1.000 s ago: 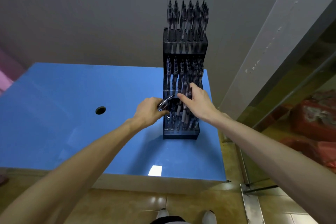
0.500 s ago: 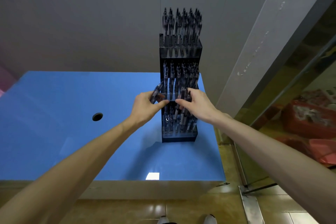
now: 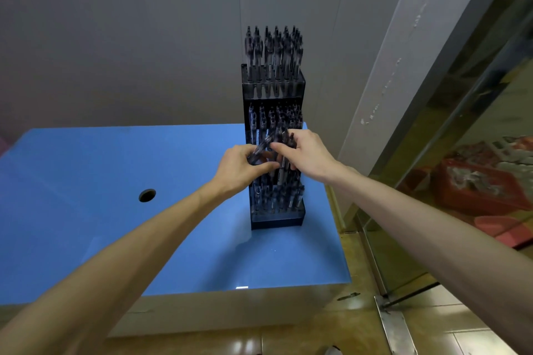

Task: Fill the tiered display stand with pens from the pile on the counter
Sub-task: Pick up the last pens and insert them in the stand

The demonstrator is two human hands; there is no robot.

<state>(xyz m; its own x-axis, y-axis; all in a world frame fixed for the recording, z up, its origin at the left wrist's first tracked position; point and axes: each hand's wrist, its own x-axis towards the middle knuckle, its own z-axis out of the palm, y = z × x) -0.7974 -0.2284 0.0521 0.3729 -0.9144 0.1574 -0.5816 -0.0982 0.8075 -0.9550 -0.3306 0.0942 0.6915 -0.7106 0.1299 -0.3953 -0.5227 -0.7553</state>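
Note:
A tall black tiered display stand point(image 3: 273, 86) stands at the far right of the blue counter point(image 3: 86, 210), its tiers packed with several dark pens. My left hand point(image 3: 240, 166) grips a small bunch of pens point(image 3: 264, 145) in front of the stand's middle tier. My right hand point(image 3: 308, 153) is beside it, its thumb and fingers pinching a pen point(image 3: 282, 166) that points down into the middle tier. The two hands almost touch. No pile of pens shows on the counter.
A round hole point(image 3: 147, 195) is cut in the counter to the left. A grey wall stands behind, with a white pillar point(image 3: 383, 72) and a glass door point(image 3: 461, 138) to the right. A tiled floor lies below the counter's near edge.
The view has tilted up. Both hands rose from the lower tier to the middle tier, and the bunch in my left hand now tilts up towards my right hand.

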